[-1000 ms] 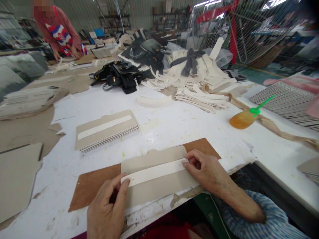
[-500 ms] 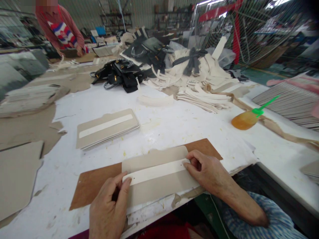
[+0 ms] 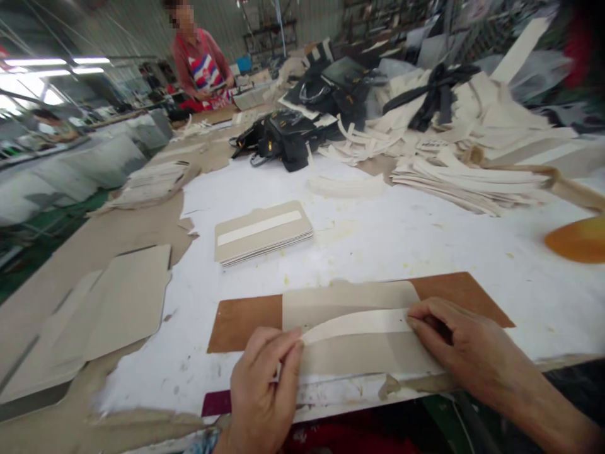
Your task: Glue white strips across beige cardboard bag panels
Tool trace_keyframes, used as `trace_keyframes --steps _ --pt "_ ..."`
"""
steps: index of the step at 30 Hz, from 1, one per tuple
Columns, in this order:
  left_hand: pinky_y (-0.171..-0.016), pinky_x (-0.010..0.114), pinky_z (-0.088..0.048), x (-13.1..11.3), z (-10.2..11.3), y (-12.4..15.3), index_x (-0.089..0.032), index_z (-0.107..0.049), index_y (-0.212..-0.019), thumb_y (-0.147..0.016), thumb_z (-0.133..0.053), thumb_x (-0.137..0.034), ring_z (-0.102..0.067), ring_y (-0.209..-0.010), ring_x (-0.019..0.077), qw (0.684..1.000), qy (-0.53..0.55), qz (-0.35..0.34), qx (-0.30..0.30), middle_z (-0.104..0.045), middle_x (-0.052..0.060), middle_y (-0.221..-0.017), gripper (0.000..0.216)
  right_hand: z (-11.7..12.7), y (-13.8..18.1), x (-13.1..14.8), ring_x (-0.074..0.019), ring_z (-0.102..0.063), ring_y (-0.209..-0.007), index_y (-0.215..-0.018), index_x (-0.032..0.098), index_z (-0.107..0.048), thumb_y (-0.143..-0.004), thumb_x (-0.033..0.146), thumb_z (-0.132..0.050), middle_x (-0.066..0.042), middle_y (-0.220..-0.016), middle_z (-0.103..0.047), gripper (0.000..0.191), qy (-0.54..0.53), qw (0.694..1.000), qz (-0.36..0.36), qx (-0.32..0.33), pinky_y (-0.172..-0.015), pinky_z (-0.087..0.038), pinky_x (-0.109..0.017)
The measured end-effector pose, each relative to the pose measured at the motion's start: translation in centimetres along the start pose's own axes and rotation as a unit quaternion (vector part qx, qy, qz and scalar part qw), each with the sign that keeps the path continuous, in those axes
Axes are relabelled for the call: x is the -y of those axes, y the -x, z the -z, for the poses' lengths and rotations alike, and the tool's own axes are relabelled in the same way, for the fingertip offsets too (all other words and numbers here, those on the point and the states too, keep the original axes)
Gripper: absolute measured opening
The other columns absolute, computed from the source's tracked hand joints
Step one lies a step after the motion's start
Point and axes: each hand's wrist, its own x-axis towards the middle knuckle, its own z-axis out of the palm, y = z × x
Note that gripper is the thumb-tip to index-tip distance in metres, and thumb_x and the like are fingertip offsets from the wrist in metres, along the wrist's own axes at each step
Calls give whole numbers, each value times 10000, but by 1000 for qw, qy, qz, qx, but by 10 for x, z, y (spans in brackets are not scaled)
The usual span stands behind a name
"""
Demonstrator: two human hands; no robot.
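A white strip [image 3: 359, 323] bows slightly upward over a beige panel [image 3: 368, 356]. My left hand [image 3: 269, 372] pinches the strip's left end between thumb and fingers, above the panel's left side. At the other end, my right hand [image 3: 449, 340] is closed on the strip's right tip, with small dark dots showing near it. Beneath the panel lies a brown board [image 3: 248, 323], sticking out on both sides.
Beyond the board sits a stack of beige panels [image 3: 265, 234] topped with a white strip. Larger panels [image 3: 127, 302] lie left. Black bag pieces [image 3: 283, 139], bundled pale strips [image 3: 467, 183] and an orange bottle [image 3: 579, 241] lie farther off. A co-worker [image 3: 203, 63] stands behind.
The view has swung left, shifting everything rightward in the picture. The strip, flat on the panel before, now arches up in the middle, its left end raised by my left hand.
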Motion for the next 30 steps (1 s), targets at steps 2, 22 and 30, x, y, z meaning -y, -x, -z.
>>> trace_keyframes --steps 2,22,30 --pt "-725 223 -574 -4 4 7 -196 -694 -1252 -980 -650 -58 -682 -813 134 996 -18 -79 20 -725 38 -943 308 -2 0 -5 -283 -686 -656 -812 309 -700 -904 524 -513 -45 -774 -729 299 -3 1000 -4 3 -600 -467 -419" --pt "-708 294 -550 14 -17 -4 -201 -743 -1064 -987 -642 -145 -728 -792 181 991 -65 114 19 -722 11 -869 140 -3 0 -12 -296 -714 -711 -811 299 -742 -840 661 -496 -38 -832 -766 439 15 998 -51 23 -678 -555 -441" --pt "-692 311 -540 13 -18 -7 -200 -739 -1042 -975 -650 -134 -719 -779 191 989 -85 120 35 -705 6 -867 130 -11 9 -38 -259 -722 -775 -921 324 -723 -966 593 -505 6 -912 -769 349 46 998 -18 23 -698 -543 -398"
